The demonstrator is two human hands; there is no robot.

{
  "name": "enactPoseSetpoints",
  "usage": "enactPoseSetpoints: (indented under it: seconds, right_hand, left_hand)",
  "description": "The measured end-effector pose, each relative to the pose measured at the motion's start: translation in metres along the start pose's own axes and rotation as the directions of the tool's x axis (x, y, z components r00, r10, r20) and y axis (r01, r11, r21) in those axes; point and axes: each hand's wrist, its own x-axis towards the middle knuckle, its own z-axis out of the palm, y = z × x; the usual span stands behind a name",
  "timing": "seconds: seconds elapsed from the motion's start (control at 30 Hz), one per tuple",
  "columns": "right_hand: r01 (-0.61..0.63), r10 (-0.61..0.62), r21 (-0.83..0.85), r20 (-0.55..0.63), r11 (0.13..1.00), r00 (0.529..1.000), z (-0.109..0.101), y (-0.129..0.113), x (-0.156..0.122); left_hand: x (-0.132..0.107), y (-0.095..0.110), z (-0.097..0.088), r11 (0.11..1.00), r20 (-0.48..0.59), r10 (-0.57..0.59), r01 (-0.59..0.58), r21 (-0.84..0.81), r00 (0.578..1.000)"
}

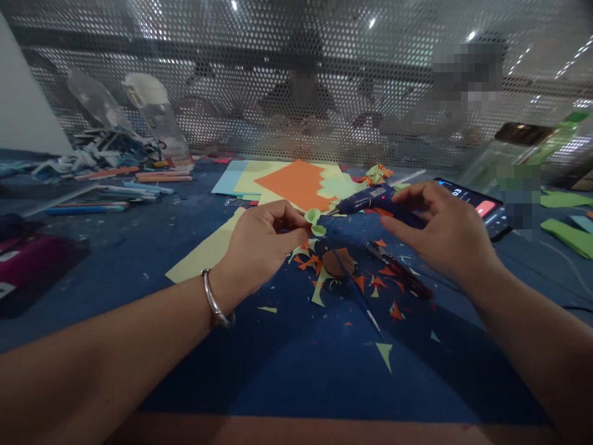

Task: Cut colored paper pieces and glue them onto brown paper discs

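Observation:
My left hand (264,241), a silver bangle on its wrist, pinches a small curled piece of light green paper (315,221) between thumb and fingers. My right hand (440,232) hovers over the grip of a blue glue gun (370,199), fingers curved and apart, and I cannot tell whether they touch it. The gun's nozzle points left toward the green piece. Orange and green paper scraps (352,278) lie scattered on the blue mat (296,371) between my hands. A pair of dark scissors (398,272) rests under my right hand.
Orange, yellow and light blue paper sheets (287,182) lie behind my hands. Pens and markers (125,185) and clear bottles (157,117) crowd the far left. A phone (477,204) and green strips (569,235) sit at right. A perforated metal screen (296,74) backs the table, with people beyond it.

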Motion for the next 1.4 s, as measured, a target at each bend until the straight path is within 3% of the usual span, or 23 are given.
enactPoseSetpoints:
  seconds: [0.33,0.63,1.4]
  right_hand:
    - [0.118,-0.116,0.099,-0.023,0.988,0.993,-0.008,-0.009,-0.008]
    - [0.156,-0.152,0.031,-0.102,0.987,0.983,-0.009,-0.009,-0.009]
    - [0.21,-0.213,-0.033,-0.107,0.977,0.971,-0.01,-0.01,-0.012]
  left_hand:
    - [0.002,-0.004,0.001,0.998,0.016,0.01,-0.009,-0.055,1.0]
    - [0.0,-0.002,0.002,0.997,0.01,0.0,0.001,-0.076,1.0]
    - [-0.002,0.004,0.004,0.997,-0.009,-0.055,0.055,-0.05,0.998]
